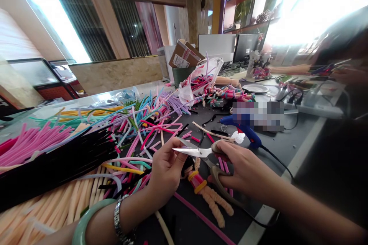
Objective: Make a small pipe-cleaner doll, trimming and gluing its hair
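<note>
My right hand (244, 170) grips a pair of scissors (204, 153) by its grey-brown handles, with the blades parted and pointing left. My left hand (166, 166) is closed in a pinch right by the blade tips. Whatever its fingertips hold is too small or hidden to make out. Beneath the scissors lies a pipe-cleaner doll (198, 183) with peach limbs, a pink body with yellow bands, and a black head partly covered by my left hand. Pink pipe cleaners (201, 214) rest on the dark table beside and in front of it.
A blue hot glue gun (253, 136) lies at the right, its cord running toward the table edge. Bundles of black (57, 160), pink (37, 141) and peach pipe cleaners (63, 206) cover the left. Further back are a plastic bag (186, 92), finished dolls (230, 93) and another person's arm (293, 69).
</note>
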Available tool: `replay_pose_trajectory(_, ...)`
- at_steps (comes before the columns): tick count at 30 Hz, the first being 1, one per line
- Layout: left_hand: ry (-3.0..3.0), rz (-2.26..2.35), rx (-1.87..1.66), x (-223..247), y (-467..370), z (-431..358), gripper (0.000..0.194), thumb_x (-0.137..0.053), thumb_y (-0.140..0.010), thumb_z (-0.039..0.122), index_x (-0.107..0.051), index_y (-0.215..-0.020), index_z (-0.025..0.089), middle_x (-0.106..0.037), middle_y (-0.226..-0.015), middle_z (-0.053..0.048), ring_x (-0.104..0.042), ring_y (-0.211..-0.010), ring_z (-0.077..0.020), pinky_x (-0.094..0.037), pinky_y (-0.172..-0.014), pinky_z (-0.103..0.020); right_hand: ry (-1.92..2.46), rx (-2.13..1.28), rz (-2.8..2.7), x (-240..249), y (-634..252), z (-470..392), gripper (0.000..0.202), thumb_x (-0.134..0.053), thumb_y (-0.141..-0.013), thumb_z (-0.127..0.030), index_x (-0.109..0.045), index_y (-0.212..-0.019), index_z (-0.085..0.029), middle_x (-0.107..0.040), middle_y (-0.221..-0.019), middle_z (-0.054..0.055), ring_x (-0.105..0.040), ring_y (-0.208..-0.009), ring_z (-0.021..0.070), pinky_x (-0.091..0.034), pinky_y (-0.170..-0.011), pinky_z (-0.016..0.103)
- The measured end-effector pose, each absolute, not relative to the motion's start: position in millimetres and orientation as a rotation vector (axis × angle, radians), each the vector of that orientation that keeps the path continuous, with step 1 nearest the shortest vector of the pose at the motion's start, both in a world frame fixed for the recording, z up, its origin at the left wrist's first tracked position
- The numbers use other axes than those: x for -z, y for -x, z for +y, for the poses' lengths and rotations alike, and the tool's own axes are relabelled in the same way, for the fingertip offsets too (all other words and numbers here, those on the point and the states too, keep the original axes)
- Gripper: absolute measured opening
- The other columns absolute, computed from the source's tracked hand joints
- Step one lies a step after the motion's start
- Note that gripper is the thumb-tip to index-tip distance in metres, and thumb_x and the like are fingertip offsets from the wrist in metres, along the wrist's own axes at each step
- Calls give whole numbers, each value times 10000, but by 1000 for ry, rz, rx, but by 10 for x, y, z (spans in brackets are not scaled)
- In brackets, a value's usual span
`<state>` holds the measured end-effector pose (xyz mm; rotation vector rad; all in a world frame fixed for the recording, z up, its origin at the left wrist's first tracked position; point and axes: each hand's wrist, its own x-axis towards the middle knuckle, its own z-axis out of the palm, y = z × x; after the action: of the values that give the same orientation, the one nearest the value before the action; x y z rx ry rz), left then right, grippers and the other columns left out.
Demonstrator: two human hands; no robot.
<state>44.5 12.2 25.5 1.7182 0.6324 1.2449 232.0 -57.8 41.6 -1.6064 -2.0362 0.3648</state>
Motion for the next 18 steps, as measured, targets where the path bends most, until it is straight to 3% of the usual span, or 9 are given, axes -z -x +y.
replay_pose_trajectory(18, -1699, 679, -1213, -239, -437, 140, 239, -587, -843, 360, -504, -719, 173, -459, -624, 35, -404, -515, -80, -359, -444, -198, 1647, -412, -2026, -401, -2336, -574, 252, -605, -710, -197, -469, -922, -211, -564, -879, 9, -502, -777, 189, -397, -698, 306)
